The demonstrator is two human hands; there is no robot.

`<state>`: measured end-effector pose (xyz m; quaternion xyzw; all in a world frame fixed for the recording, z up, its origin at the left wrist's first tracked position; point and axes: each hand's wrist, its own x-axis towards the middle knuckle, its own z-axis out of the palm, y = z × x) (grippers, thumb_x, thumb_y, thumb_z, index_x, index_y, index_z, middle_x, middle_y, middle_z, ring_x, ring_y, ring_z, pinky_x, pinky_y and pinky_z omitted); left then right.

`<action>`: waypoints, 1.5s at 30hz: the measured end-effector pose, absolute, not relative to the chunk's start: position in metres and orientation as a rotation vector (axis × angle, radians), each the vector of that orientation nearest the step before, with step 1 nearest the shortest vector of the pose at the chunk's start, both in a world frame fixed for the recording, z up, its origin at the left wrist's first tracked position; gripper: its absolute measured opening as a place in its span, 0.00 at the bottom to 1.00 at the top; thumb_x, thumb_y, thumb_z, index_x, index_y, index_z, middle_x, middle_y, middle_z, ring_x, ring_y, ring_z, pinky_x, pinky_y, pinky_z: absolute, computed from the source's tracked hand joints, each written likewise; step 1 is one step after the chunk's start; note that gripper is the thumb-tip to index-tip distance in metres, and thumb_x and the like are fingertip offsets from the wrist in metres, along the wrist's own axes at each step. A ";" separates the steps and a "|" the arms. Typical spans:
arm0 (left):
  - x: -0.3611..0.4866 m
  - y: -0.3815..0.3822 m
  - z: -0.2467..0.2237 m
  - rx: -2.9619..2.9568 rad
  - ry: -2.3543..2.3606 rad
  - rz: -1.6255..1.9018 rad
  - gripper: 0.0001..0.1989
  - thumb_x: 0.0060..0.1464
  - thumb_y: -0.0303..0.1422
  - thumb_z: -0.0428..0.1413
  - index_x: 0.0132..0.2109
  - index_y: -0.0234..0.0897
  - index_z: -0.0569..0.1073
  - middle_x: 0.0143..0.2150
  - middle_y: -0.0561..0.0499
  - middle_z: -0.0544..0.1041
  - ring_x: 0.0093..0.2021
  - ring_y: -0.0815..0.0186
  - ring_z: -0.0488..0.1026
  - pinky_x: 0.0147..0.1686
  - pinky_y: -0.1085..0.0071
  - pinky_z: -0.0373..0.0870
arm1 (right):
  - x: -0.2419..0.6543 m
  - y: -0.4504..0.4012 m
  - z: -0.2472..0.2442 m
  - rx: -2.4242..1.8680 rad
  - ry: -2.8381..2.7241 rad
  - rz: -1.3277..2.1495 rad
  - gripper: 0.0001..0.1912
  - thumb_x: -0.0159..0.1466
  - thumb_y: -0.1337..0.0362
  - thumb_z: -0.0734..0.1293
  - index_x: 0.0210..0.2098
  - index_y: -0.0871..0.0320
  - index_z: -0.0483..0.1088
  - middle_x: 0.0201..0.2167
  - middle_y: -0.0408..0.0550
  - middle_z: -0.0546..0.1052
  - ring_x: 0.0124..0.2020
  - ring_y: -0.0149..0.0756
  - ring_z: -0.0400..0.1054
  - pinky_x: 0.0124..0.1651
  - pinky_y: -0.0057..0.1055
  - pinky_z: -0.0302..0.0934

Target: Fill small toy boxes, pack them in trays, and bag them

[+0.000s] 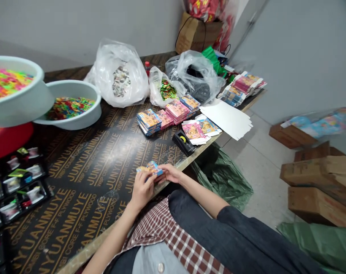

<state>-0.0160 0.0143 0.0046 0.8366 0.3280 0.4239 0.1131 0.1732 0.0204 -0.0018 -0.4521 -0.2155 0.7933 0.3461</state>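
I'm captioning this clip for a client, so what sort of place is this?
Probably a small packing workroom: stacks of printed retail boxes, a plastic basin of colourful small pieces, and cardboard cartons on the floor.

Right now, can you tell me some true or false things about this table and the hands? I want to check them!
1. The left hand and the right hand are both holding a small colourful box. True.
2. The black tape dispenser is on the floor. False: it sits near the edge of the black plywood table.
3. The two pale basins hold lots of colourful little pieces. True.
4. The white card sheets are inside a plastic bag. False: they lie flat on the table.
5. Cardboard boxes are stacked on the floor to the right. True.
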 end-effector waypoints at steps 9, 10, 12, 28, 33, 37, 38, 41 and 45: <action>-0.034 0.025 -0.003 0.927 1.267 1.334 0.44 0.40 0.43 0.70 0.63 0.42 0.62 0.40 0.50 0.78 0.36 0.65 0.77 0.40 0.68 0.74 | 0.149 0.026 0.025 -1.474 -1.574 1.188 0.39 0.55 0.45 0.73 0.61 0.56 0.69 0.56 0.57 0.72 0.59 0.51 0.66 0.62 0.51 0.59; -0.033 0.027 -0.002 0.851 1.257 1.341 0.46 0.37 0.43 0.72 0.62 0.41 0.62 0.37 0.51 0.77 0.33 0.67 0.76 0.38 0.70 0.74 | 0.141 0.022 0.027 -1.539 -1.717 0.985 0.46 0.53 0.43 0.74 0.66 0.54 0.63 0.62 0.59 0.67 0.64 0.54 0.60 0.64 0.53 0.56; -0.033 0.029 0.002 0.784 1.251 1.377 0.49 0.34 0.42 0.73 0.63 0.42 0.62 0.37 0.52 0.78 0.32 0.68 0.76 0.38 0.72 0.74 | 0.127 0.015 0.033 -1.556 -1.976 0.731 0.55 0.50 0.43 0.76 0.71 0.51 0.53 0.70 0.62 0.55 0.68 0.58 0.52 0.66 0.56 0.52; -0.079 0.025 -0.061 1.687 1.602 1.017 0.26 0.54 0.44 0.54 0.58 0.39 0.70 0.54 0.40 0.74 0.55 0.50 0.71 0.58 0.50 0.67 | 0.205 0.237 0.059 -1.971 -1.966 0.318 0.45 0.62 0.41 0.66 0.72 0.52 0.50 0.72 0.61 0.51 0.72 0.61 0.45 0.67 0.60 0.44; -0.079 0.028 -0.064 1.752 1.605 1.022 0.24 0.55 0.45 0.53 0.56 0.39 0.71 0.52 0.40 0.74 0.52 0.51 0.71 0.53 0.52 0.69 | 0.291 0.183 0.051 -2.256 -1.509 -0.033 0.38 0.69 0.44 0.58 0.70 0.59 0.53 0.72 0.65 0.51 0.72 0.56 0.43 0.67 0.56 0.46; -0.077 0.030 -0.064 1.790 1.633 1.015 0.22 0.56 0.44 0.52 0.54 0.38 0.72 0.49 0.41 0.74 0.50 0.50 0.71 0.51 0.51 0.70 | 0.350 0.133 0.034 -2.623 -1.406 0.198 0.44 0.65 0.44 0.65 0.69 0.66 0.52 0.65 0.72 0.62 0.66 0.61 0.56 0.64 0.56 0.51; -0.076 0.030 -0.064 1.801 1.640 1.011 0.22 0.56 0.44 0.51 0.53 0.38 0.73 0.48 0.41 0.74 0.50 0.50 0.71 0.51 0.51 0.69 | 0.355 0.125 0.030 -2.660 -1.422 0.257 0.45 0.63 0.44 0.67 0.69 0.66 0.53 0.64 0.72 0.64 0.65 0.61 0.59 0.63 0.55 0.52; -0.074 0.029 -0.062 1.819 1.658 0.998 0.21 0.56 0.43 0.51 0.53 0.40 0.73 0.47 0.42 0.74 0.50 0.51 0.70 0.52 0.51 0.69 | 0.357 0.114 0.025 -2.714 -1.476 0.302 0.44 0.61 0.47 0.70 0.67 0.68 0.57 0.63 0.72 0.65 0.63 0.61 0.61 0.61 0.50 0.55; -0.074 0.030 -0.059 1.736 1.666 1.020 0.20 0.54 0.44 0.52 0.50 0.40 0.75 0.47 0.42 0.75 0.49 0.52 0.71 0.49 0.53 0.71 | 0.354 0.115 0.037 -2.699 -1.681 0.349 0.31 0.63 0.51 0.68 0.56 0.70 0.69 0.54 0.72 0.74 0.54 0.55 0.68 0.50 0.38 0.60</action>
